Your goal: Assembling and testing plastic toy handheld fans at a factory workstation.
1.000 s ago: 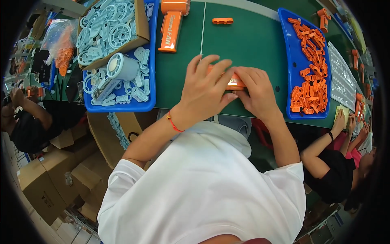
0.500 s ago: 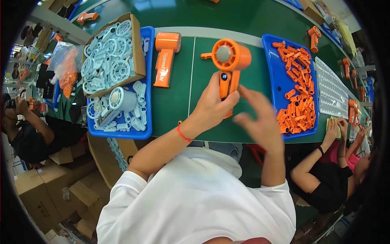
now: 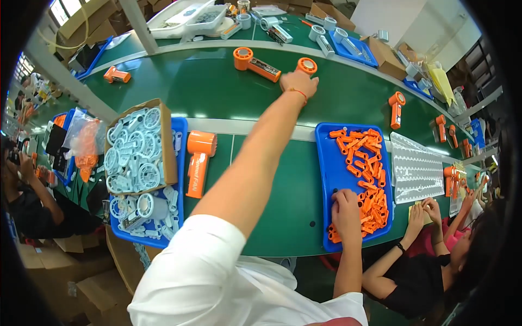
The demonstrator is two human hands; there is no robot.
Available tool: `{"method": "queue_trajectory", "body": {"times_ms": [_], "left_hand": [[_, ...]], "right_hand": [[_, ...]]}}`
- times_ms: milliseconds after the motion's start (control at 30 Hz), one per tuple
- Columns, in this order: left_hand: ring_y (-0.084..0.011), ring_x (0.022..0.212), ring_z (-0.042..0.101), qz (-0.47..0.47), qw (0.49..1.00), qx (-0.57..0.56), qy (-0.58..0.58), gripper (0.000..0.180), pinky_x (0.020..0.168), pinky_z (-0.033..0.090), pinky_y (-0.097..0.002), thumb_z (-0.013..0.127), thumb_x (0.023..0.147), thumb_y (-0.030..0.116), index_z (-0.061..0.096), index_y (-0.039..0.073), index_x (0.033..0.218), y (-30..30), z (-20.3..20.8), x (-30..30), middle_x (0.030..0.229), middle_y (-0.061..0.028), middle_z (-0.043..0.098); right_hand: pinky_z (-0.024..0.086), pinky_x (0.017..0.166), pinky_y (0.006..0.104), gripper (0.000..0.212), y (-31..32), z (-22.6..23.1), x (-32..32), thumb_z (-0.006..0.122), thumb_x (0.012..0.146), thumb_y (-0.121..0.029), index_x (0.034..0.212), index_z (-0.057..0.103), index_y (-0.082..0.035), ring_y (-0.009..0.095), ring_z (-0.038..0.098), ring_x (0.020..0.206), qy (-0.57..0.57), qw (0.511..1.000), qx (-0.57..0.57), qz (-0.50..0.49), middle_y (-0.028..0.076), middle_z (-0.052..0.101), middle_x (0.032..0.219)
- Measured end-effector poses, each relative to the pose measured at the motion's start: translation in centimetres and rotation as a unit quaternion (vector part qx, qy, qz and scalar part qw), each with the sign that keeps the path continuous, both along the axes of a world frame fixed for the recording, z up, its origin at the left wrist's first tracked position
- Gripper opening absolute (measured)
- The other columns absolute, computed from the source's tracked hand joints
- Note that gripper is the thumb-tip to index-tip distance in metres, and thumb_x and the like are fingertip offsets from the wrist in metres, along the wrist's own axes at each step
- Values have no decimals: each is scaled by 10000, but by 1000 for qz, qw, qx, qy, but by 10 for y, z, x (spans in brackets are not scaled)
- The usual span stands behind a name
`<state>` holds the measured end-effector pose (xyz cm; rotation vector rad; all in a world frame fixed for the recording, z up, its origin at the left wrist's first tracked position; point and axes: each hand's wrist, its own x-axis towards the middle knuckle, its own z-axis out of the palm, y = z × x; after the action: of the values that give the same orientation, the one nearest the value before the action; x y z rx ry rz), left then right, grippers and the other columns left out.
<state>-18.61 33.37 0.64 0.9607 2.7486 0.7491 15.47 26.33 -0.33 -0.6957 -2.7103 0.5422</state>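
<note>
Orange fan (image 3: 307,66) at the left hand (image 3: 300,83), grip hidden, could tip if knocked; the right hand (image 3: 346,213), curled, hold unclear, might scatter clips (image 3: 373,208) by dragging.

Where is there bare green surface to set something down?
Near side: between the closest fan and the right tray, though the left arm crosses part of it. Far side: between the left hand and the next fan to its right. The left tray is crowded, as is the right tray's right half.

Head-worn fisheye | looks down, forward | right hand (image 3: 346,213) near, left hand (image 3: 299,83) farther
</note>
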Motion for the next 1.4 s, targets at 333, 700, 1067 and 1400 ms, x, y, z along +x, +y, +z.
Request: {"method": "queue_trajectory", "body": {"times_ms": [333,700,1067,1400], "left_hand": [[-340,979,599,156,987,-30,10,610,785,458,-472,377,823,592,438,160,1250,-42,-14,-81,1129,-156,574],[-394,775,598,48,882,467,-40,454,674,489,-432,515,793,137,284,117,1183,-100,58,-57,892,-233,567],[-150,785,559,-63,725,542,-420,532,701,478,-299,630,737,45,379,65,1205,-331,62,132,920,-41,515],[-149,707,572,-22,726,366,-582,742,601,482,-271,637,748,24,144,76,1299,-363,7,208,955,-116,532]], "right_hand": [[389,608,231,189,12,2,-5,603,722,29,902,576,-25,136,465,707,85,983,-135,-96,59,484,880],[462,705,276,193,-73,25,-44,614,762,15,953,614,-11,167,559,793,0,949,-308,67,71,562,887],[469,739,353,355,-74,13,-48,653,628,-49,975,607,-104,237,556,917,0,916,135,377,76,595,958],[493,666,327,303,-112,23,-46,669,747,-110,1009,545,-20,263,613,780,-73,983,-31,164,114,605,885]]}}
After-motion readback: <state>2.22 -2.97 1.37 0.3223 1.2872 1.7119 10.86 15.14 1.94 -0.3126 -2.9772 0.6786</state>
